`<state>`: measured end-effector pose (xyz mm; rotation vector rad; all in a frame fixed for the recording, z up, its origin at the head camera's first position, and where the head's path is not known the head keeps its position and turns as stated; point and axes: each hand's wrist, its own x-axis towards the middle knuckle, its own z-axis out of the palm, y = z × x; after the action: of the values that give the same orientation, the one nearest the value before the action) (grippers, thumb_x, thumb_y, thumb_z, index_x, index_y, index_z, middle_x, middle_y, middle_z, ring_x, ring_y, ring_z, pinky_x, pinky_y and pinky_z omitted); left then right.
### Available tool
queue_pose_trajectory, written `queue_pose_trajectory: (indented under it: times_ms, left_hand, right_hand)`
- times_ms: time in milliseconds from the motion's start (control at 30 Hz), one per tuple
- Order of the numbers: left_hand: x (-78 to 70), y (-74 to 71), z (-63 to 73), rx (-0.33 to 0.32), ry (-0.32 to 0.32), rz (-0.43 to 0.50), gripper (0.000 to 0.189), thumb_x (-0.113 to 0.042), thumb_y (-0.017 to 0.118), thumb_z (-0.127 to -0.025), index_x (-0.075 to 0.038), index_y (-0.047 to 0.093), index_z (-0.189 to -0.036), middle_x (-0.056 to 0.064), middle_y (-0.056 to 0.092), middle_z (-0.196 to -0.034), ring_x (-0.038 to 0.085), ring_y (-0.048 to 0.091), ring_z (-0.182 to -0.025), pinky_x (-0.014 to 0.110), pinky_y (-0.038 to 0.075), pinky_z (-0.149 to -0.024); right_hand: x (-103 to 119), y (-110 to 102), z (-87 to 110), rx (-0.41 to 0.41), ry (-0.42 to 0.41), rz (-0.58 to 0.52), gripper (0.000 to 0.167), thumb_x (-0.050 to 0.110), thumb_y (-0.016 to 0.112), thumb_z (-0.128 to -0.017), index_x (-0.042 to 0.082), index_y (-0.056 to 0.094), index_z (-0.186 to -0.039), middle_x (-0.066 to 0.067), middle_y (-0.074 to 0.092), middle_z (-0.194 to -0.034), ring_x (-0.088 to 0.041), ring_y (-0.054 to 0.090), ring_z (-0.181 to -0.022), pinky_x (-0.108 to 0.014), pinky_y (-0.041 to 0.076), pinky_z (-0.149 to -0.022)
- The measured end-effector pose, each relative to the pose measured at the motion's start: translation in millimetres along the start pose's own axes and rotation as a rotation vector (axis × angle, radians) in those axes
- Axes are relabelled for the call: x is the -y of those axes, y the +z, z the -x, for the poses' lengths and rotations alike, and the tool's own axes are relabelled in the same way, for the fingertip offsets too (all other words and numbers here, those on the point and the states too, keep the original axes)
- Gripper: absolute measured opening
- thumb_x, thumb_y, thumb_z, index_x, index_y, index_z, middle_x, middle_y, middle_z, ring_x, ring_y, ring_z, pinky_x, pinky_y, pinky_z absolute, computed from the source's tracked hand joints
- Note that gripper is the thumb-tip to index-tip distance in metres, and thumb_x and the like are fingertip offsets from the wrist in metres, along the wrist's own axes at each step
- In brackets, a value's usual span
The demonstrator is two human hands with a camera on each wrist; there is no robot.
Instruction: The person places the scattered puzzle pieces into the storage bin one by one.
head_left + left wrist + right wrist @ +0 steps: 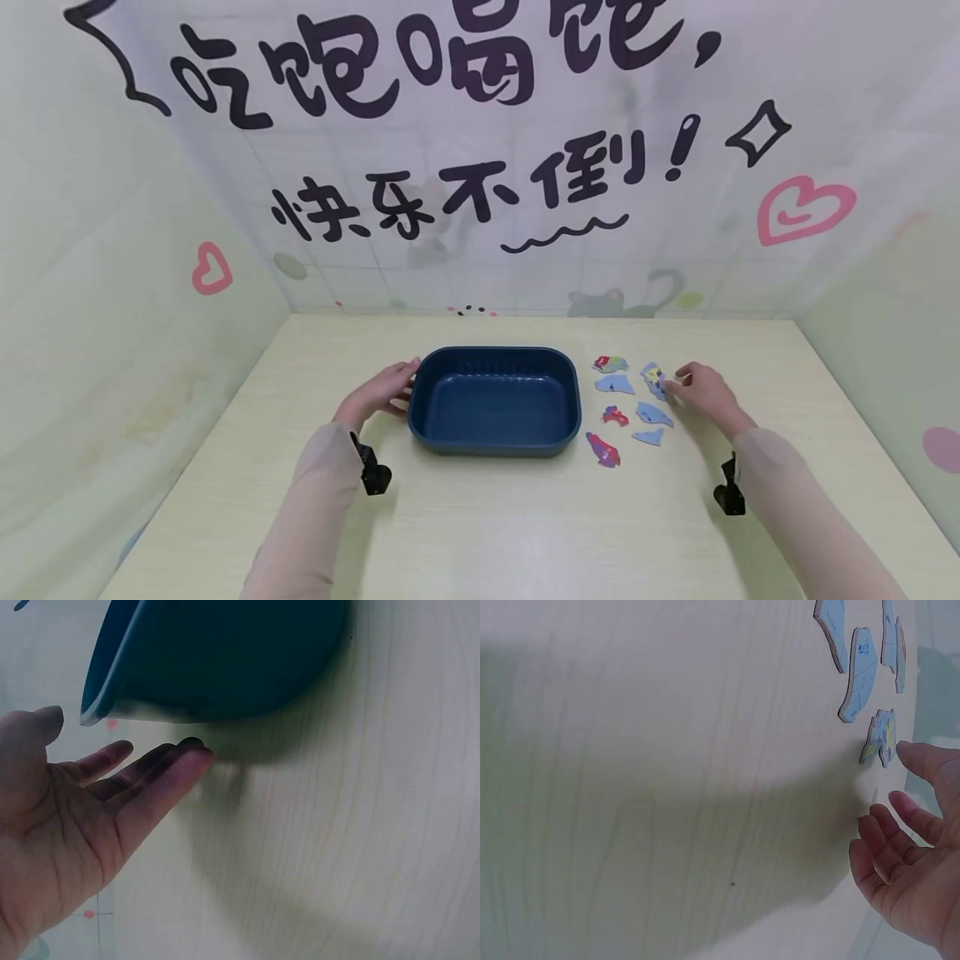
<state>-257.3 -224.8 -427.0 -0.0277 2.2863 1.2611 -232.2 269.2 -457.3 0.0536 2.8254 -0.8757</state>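
A dark blue plastic basin point(495, 446) stands on the table. My left hand point(381, 390) is at its left end, fingers loosely extended; in the left wrist view the fingertips point(196, 757) lie close beside the basin wall point(225, 667). To the right of the basin lie several flat jigsaw-like pieces, some light blue, some red and purple. My right hand point(705, 390) is beside a blue piece with yellow markings point(652, 379). In the right wrist view the thumb point(922, 757) is right at this piece, while the other fingers are relaxed, apart from it.
Nearer the basin are a red and green piece point(610, 364), a light blue piece point(615, 384), a small red piece point(615, 416) and a purple-red piece point(603, 450). Two more blue pieces lie beside them. A printed cloth point(465, 275) hangs behind the pale table point(480, 525).
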Motion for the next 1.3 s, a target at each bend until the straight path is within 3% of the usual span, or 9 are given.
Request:
queue_pose_trajectory:
  times_ms: [167, 333, 700, 900, 1000, 1100, 1167, 1300]
  left_hand:
    - [-3.1, 1.6, -0.6, 0.035, -0.011, -0.037, 0.069, -0.050, 0.037, -0.094, -0.001, 0.022, -0.140, 0.026, 0.033, -0.139, 0.039, 0.046, -0.120, 0.040, 0.054, -0.081]
    - [-6.0, 3.0, -0.3, 0.036, -0.020, -0.053, 0.063, -0.039, 0.045, -0.094, -0.002, 0.023, -0.140, 0.028, 0.034, -0.137, 0.038, 0.046, -0.120, 0.040, 0.055, -0.079]
    - [-11.6, 3.2, 2.9, 0.055, -0.014, -0.091, 0.052, -0.026, 0.048, -0.094, 0.001, 0.031, -0.135, 0.028, 0.040, -0.134, 0.037, 0.048, -0.118, 0.039, 0.055, -0.077]
    - [-17.0, 3.2, 5.3, 0.053, -0.024, -0.107, 0.048, -0.013, 0.047, -0.090, 0.004, 0.032, -0.133, 0.026, 0.046, -0.126, 0.027, 0.055, -0.102, 0.035, 0.056, -0.070]
    - [-19.1, 3.9, 4.5, 0.039, -0.022, -0.124, 0.048, -0.011, 0.047, -0.089, 0.005, 0.033, -0.133, 0.025, 0.048, -0.125, 0.026, 0.055, -0.102, 0.034, 0.057, -0.067]
    - [-19.1, 4.3, 2.9, 0.046, -0.008, -0.153, 0.049, -0.009, 0.045, -0.089, 0.006, 0.033, -0.134, 0.026, 0.047, -0.127, 0.027, 0.055, -0.105, 0.033, 0.057, -0.066]
    - [-19.5, 4.6, 2.9, 0.050, -0.002, -0.180, 0.047, -0.008, 0.044, -0.090, 0.007, 0.035, -0.133, 0.025, 0.049, -0.125, 0.026, 0.056, -0.104, 0.032, 0.056, -0.064]
    - [-20.8, 6.1, 4.1, 0.064, 0.002, -0.217, 0.041, -0.007, 0.043, -0.091, 0.007, 0.039, -0.129, 0.023, 0.051, -0.121, 0.021, 0.056, -0.097, 0.031, 0.056, -0.062]
  right_hand:
    - [3, 1, -1.4, 0.008, 0.009, 0.000, 0.055, 0.030, 0.055, -0.088, -0.016, 0.045, -0.116, -0.031, 0.053, -0.104, -0.036, 0.053, -0.088, -0.041, 0.047, -0.073]
    - [7, 2, -1.0, 0.019, 0.027, -0.001, 0.057, 0.031, 0.059, -0.086, -0.016, 0.045, -0.115, -0.031, 0.053, -0.104, -0.035, 0.053, -0.089, -0.041, 0.047, -0.075]
    - [19, 0, 2.0, 0.048, 0.086, 0.018, 0.056, 0.029, 0.064, -0.082, -0.016, 0.049, -0.112, -0.031, 0.053, -0.110, -0.038, 0.053, -0.095, -0.046, 0.045, -0.082]
    - [24, 0, 3.9, 0.055, 0.115, -0.027, 0.040, 0.023, 0.065, -0.082, -0.012, 0.058, -0.099, -0.025, 0.059, -0.099, -0.027, 0.053, -0.080, -0.037, 0.045, -0.070]
    - [28, 0, 4.2, 0.056, 0.136, -0.023, 0.036, 0.020, 0.066, -0.081, -0.011, 0.061, -0.096, -0.025, 0.061, -0.097, -0.027, 0.055, -0.079, -0.036, 0.045, -0.069]
    - [33, 2, 4.4, 0.051, 0.160, -0.011, 0.034, 0.019, 0.065, -0.081, -0.012, 0.059, -0.095, -0.026, 0.060, -0.096, -0.028, 0.055, -0.080, -0.037, 0.045, -0.068]
    - [35, 4, 4.4, 0.042, 0.167, 0.000, 0.030, 0.018, 0.064, -0.080, -0.011, 0.057, -0.087, -0.023, 0.059, -0.086, -0.027, 0.053, -0.075, -0.035, 0.044, -0.064]
    - [38, 5, 5.6, 0.038, 0.175, 0.023, 0.028, 0.018, 0.063, -0.080, -0.007, 0.051, -0.085, -0.016, 0.052, -0.081, -0.026, 0.047, -0.072, -0.034, 0.041, -0.062]
